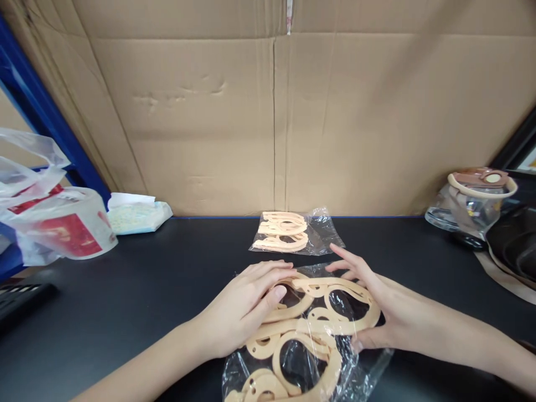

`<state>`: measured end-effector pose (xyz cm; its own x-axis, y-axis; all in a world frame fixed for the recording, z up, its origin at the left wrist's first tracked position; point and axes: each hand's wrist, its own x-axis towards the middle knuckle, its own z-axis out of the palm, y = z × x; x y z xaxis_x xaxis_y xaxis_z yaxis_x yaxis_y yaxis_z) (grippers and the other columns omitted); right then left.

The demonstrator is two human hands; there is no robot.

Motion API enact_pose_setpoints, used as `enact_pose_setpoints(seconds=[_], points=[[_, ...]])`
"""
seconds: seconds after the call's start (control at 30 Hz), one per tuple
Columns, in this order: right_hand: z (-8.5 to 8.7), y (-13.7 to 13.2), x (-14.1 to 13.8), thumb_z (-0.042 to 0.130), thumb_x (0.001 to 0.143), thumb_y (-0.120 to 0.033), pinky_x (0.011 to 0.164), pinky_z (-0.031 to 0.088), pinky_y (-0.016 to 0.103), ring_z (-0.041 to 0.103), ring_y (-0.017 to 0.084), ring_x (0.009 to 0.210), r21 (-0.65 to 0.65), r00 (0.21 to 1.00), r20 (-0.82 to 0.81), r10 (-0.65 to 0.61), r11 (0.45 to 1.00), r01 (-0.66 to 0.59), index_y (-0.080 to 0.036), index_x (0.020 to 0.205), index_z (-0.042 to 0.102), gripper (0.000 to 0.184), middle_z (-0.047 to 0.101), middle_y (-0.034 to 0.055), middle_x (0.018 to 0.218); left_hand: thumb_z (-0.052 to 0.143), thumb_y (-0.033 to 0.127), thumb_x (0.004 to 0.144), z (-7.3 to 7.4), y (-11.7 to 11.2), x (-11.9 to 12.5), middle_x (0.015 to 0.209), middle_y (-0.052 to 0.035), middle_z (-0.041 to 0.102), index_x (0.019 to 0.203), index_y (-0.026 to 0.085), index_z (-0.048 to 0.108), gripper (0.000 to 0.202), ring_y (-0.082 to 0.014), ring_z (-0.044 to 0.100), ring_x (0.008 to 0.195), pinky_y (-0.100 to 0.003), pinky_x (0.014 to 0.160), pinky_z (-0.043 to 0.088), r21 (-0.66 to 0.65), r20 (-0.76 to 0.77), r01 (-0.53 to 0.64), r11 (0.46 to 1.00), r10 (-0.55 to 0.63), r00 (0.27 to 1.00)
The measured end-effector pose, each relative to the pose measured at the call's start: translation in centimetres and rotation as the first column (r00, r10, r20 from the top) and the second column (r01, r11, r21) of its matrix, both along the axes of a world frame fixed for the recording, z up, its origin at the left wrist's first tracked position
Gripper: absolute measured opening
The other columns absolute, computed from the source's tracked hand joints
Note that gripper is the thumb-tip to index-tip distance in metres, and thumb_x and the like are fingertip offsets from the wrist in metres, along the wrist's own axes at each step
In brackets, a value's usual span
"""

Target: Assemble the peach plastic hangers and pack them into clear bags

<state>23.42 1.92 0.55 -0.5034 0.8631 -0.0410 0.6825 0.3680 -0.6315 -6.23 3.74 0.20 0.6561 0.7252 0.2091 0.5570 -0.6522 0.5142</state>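
Observation:
A clear plastic bag of beige folding hangers (307, 324) lies on the black tabletop in front of me, its film crinkled at the lower right. My left hand (251, 304) rests over the bag's upper left part, with fingers stretched out and together and the thumb apart. Along the right side, my right hand (372, 296) has its fingers spread, and its thumb touches the film by the hangers' edge. Neither hand is closed round anything. Behind them, close to the cardboard, lies a second, smaller-looking clear bag of beige hangers (282, 231).
Cardboard (201, 123) walls off the back. At left are a plastic tub (79, 226) in a carrier bag, a tissue pack (140, 215) and a black keyboard-like object (25, 301). A clear bottle (477, 204) and a black bag (515, 245) stand at right.

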Motion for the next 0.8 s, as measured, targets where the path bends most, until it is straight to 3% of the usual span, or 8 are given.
enact_pose_setpoints(seconds=[0.13, 0.3, 0.4, 0.6, 0.8], points=[[-0.2, 0.4, 1.3, 0.08, 0.072, -0.045, 0.11, 0.04, 0.046, 0.048, 0.029, 0.131, -0.031, 0.998, 0.001, 0.063, 0.998, -0.063, -0.037, 0.154, -0.01, 0.122, 0.042, 0.0095, 0.147, 0.042, 0.048, 0.099, 0.7, -0.1, -0.2, 0.149, -0.0055, 0.048, 0.142, 0.027, 0.046, 0.048, -0.0254, 0.04, 0.139, -0.046, 0.114, 0.036, -0.03, -0.042, 0.063, 0.998, -0.064, 0.997], [0.3, 0.7, 2.3, 0.071, 0.078, -0.023, 0.106, 0.044, 0.042, 0.057, 0.023, 0.117, 0.02, 0.995, 0.068, 0.069, 0.997, -0.07, -0.042, 0.155, 0.006, 0.103, 0.058, 0.0019, 0.126, 0.062, 0.06, 0.085, 1.2, -0.4, -0.1, 0.152, -0.0104, 0.043, 0.146, 0.025, 0.039, 0.074, -0.0318, 0.039, 0.139, -0.051, 0.112, 0.038, -0.059, -0.122, 0.068, 0.996, -0.074, 0.99], [0.8, 0.5, 1.5, 0.07, 0.081, -0.027, 0.105, 0.044, 0.043, 0.057, 0.023, 0.113, 0.046, 0.996, 0.037, 0.087, 0.995, -0.089, -0.039, 0.155, 0.011, 0.095, 0.059, 0.0033, 0.125, 0.068, 0.061, 0.08, 1.3, -0.5, 0.1, 0.15, -0.01, 0.045, 0.144, 0.027, 0.04, 0.078, -0.0322, 0.043, 0.136, -0.05, 0.111, 0.039, -0.046, -0.111, 0.08, 0.996, -0.084, 0.99], [0.9, -0.2, -1.0, 0.064, 0.09, -0.036, 0.103, 0.045, 0.04, 0.06, 0.02, 0.112, -0.02, 0.983, -0.137, 0.125, 0.991, -0.129, -0.037, 0.154, 0.016, 0.08, 0.062, 0.0028, 0.127, 0.069, 0.06, 0.08, 1.3, -0.6, 0.3, 0.148, -0.0066, 0.047, 0.144, 0.03, 0.039, 0.077, -0.0306, 0.043, 0.136, -0.047, 0.111, 0.04, -0.039, -0.111, 0.097, 0.995, -0.1, 0.989], [-0.4, -0.1, -1.8, 0.074, 0.08, -0.041, 0.087, 0.051, 0.038, 0.063, 0.02, 0.091, 0.134, 0.996, -0.093, 0.015, 0.991, -0.002, -0.033, 0.15, 0.028, 0.084, 0.068, 0.0001, 0.104, 0.066, 0.062, 0.081, 1.1, -0.7, 0.3, 0.151, -0.0089, 0.044, 0.147, 0.026, 0.036, 0.081, -0.0313, 0.038, 0.139, -0.049, 0.113, 0.037, -0.053, -0.16, 0.08, 0.995, -0.087, 0.983]])
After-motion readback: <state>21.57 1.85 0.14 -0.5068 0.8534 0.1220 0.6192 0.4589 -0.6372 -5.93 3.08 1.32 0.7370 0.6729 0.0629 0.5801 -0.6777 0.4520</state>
